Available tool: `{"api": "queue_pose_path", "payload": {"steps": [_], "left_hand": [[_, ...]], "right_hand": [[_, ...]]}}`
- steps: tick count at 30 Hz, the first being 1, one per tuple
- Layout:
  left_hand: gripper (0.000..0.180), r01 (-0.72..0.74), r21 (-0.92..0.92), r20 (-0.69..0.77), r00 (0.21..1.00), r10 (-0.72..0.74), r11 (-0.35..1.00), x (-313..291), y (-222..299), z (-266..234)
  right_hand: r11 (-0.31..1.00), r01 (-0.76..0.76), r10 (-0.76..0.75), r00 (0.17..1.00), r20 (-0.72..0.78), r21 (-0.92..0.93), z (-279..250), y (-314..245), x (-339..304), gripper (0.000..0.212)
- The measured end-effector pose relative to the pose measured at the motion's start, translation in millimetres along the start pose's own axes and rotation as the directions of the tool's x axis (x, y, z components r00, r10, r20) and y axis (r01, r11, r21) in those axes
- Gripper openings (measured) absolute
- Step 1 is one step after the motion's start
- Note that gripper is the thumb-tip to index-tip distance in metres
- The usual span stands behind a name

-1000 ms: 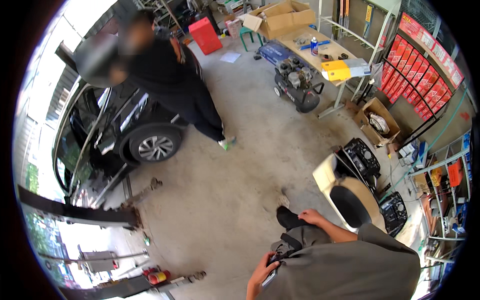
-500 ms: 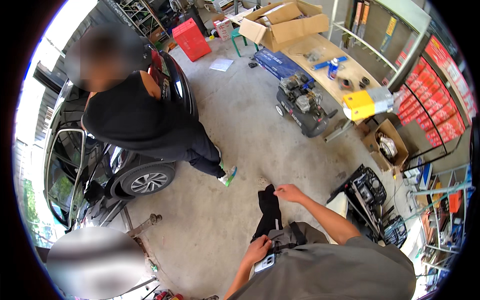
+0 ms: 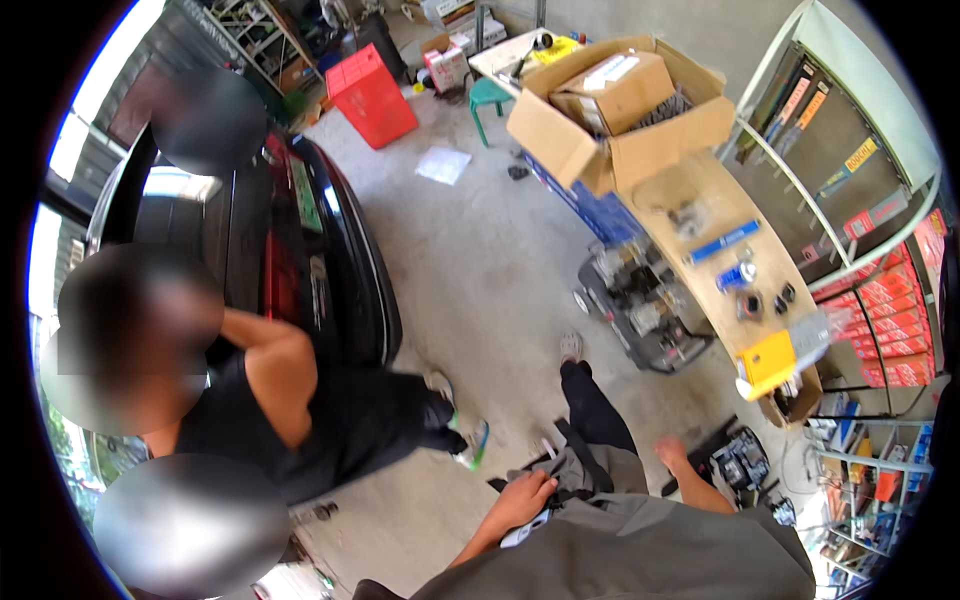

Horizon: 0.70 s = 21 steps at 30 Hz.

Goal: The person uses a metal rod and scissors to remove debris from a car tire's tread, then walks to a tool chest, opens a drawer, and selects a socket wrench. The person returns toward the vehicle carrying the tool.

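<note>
My left hand [image 3: 527, 497] is at my waist, its fingers bent against the grey cloth and black strap [image 3: 580, 458]. What they grip, if anything, is hidden. Just under that wrist a pale phone [image 3: 524, 530] pokes out. Out to my right side hangs my right hand [image 3: 674, 455], holding nothing, its fingers loosely parted and slightly blurred. The nearest thing to it is a black plastic car part [image 3: 735, 458] on the floor. My foot in a light shoe [image 3: 571, 346] is stepping forward on the concrete.
To the left stands a person in black [image 3: 340, 430], arm raised, beside a dark car [image 3: 345, 250]. At right, a long wooden table [image 3: 715, 205] bears an open cardboard box [image 3: 670, 145], a blue can [image 3: 737, 275] and a yellow box [image 3: 767, 362]. An air compressor [image 3: 640, 305] sits beside it. Ahead: a red box [image 3: 370, 95].
I have moved forward, so the table and compressor appear closer. My right hand has swung back to my side; my left stays at my waist. The person in black now appears lower left.
</note>
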<state>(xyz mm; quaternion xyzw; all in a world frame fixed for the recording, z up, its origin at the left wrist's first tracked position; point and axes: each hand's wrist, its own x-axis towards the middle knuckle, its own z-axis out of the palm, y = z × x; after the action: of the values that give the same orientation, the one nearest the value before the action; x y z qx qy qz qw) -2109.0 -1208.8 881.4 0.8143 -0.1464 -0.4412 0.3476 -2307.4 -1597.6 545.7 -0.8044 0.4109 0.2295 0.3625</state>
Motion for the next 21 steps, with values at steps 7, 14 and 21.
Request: {"api": "queue_pose_path", "payload": {"steps": [7,14,21], "left_hand": [[0.037,0.159,-0.307,-0.104,0.974,-0.199,0.938,142,21,-152],[0.009,0.003,-0.763,-0.229,0.934,-0.275,0.646,225,-4,-254],[0.016,-0.197,-0.649,-0.606,0.717,-0.343,0.734,338,-28,-443]], "right_hand": [[0.9,0.18,-0.132,0.98,0.146,-0.398,-12,-191,197,0.025],[0.824,0.559,-0.565,0.797,0.215,0.093,-58,-675,246,0.039],[0.895,0.436,-0.443,0.851,0.28,0.091,-36,-863,329,0.034]]}}
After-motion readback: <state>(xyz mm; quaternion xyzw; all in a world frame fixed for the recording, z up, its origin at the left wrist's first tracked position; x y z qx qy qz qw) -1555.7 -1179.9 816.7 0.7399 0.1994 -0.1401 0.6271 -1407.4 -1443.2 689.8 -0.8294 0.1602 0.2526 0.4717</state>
